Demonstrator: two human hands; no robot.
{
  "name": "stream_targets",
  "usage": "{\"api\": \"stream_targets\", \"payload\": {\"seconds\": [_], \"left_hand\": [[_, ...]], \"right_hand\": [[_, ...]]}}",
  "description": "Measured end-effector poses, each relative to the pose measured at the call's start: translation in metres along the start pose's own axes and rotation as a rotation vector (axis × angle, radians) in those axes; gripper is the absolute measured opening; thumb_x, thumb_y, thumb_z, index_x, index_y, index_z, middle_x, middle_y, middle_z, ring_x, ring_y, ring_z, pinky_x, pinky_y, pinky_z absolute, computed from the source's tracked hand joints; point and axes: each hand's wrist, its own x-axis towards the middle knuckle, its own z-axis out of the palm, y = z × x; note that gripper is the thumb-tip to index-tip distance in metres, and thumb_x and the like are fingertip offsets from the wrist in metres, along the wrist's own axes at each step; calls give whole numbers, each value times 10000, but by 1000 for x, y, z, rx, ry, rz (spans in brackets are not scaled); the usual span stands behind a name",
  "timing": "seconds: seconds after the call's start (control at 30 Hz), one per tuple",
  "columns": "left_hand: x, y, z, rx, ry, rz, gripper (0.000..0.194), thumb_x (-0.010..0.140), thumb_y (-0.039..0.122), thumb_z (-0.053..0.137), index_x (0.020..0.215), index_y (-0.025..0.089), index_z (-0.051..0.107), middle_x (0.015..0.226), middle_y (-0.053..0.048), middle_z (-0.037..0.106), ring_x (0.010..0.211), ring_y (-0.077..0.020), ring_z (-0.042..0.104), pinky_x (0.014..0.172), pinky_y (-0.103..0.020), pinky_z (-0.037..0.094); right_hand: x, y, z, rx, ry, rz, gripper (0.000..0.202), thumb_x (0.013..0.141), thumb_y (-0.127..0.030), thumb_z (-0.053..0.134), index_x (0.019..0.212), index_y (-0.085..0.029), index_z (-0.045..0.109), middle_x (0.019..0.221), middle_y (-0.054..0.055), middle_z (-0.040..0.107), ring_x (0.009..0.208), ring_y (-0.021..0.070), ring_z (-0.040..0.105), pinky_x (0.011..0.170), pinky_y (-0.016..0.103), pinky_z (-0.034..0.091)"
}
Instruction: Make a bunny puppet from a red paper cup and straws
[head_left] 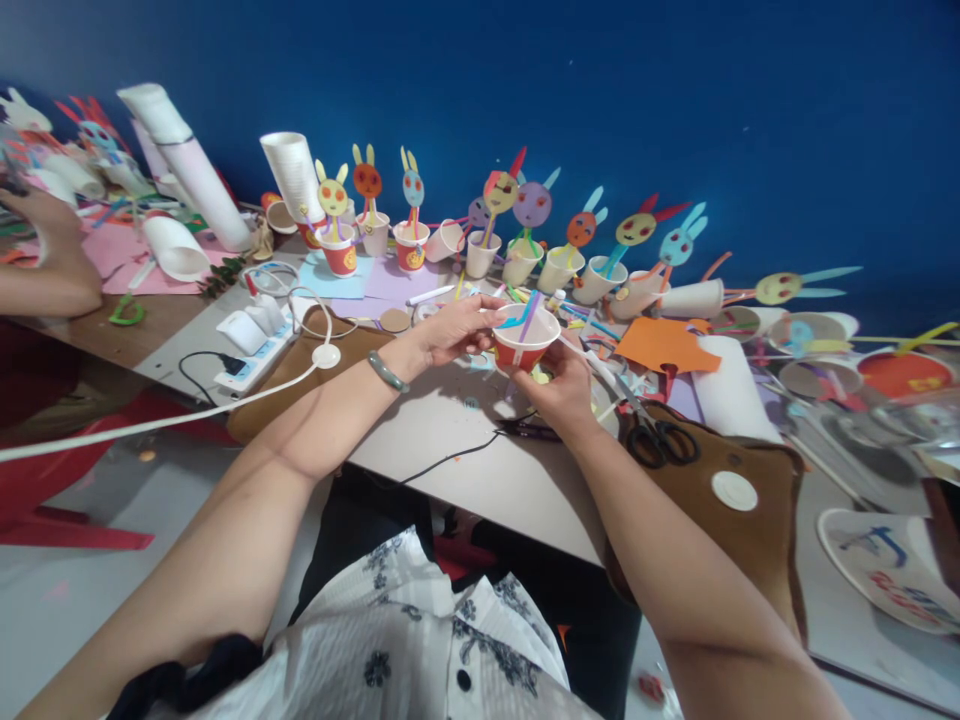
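My right hand (pixel 564 385) is wrapped around a red-and-white paper cup (pixel 525 352), held upright just above the table. A purple strip (pixel 531 312) sticks up out of the cup. My left hand (pixel 463 330) is at the cup's left rim, its fingers pinched on a blue strip (pixel 512 322) that reaches over the opening. Whether the strips are straws or pipe cleaners is too small to tell. Behind the cup stand several paper cups with paper rabbit heads on stems, such as a yellow rabbit (pixel 332 196) and a purple one (pixel 533 204).
Black-handled scissors (pixel 663 443) and an orange paper sheet (pixel 664 345) lie to the right. A power strip (pixel 259 350) with plugs and a white cable is on the left. A tall stack of cups (pixel 291 170) stands behind. Another person's arm (pixel 52 250) shows at far left.
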Motion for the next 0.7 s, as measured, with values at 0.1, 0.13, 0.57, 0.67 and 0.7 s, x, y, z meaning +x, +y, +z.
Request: {"api": "stream_targets", "payload": {"seconds": [0.1, 0.13, 0.57, 0.67, 0.7], "left_hand": [[0, 0, -1, 11, 1, 7, 382, 861, 288, 938, 1011, 188, 601, 567, 94, 567, 426, -34, 516, 409, -154, 265], [0, 0, -1, 18, 1, 10, 373, 868, 289, 931, 1012, 192, 601, 561, 95, 562, 426, -35, 512, 410, -154, 258], [6, -4, -11, 91, 110, 389, 537, 967, 680, 728, 787, 192, 595, 615, 59, 446, 528, -66, 436, 542, -235, 339], [4, 3, -17, 124, 159, 404, 492, 936, 666, 773, 906, 182, 693, 750, 4, 620, 686, -109, 594, 648, -249, 427], [3, 5, -18, 161, 143, 413, 465, 902, 630, 827, 932, 180, 712, 805, -9, 664, 749, -122, 629, 691, -251, 448]], "right_hand": [[0, 2, 0, -34, 17, -16, 455, 736, -409, 843, 1143, -228, 748, 1071, 109, 839, 966, 324, 798, 948, 528, 656], [0, 3, 0, -44, 20, -25, 450, 736, -408, 843, 1141, -234, 751, 1068, 103, 836, 967, 321, 794, 955, 526, 656], [2, 2, 1, 110, -12, 59, 536, 725, -486, 907, 1152, -220, 724, 1077, 127, 824, 951, 320, 809, 968, 545, 665], [2, 0, 0, 136, -48, 58, 531, 722, -495, 907, 1144, -227, 726, 1090, 123, 827, 979, 330, 813, 980, 554, 662], [2, 0, 0, 141, -58, 55, 531, 720, -501, 909, 1140, -231, 728, 1098, 119, 829, 988, 329, 814, 983, 550, 662]]}}
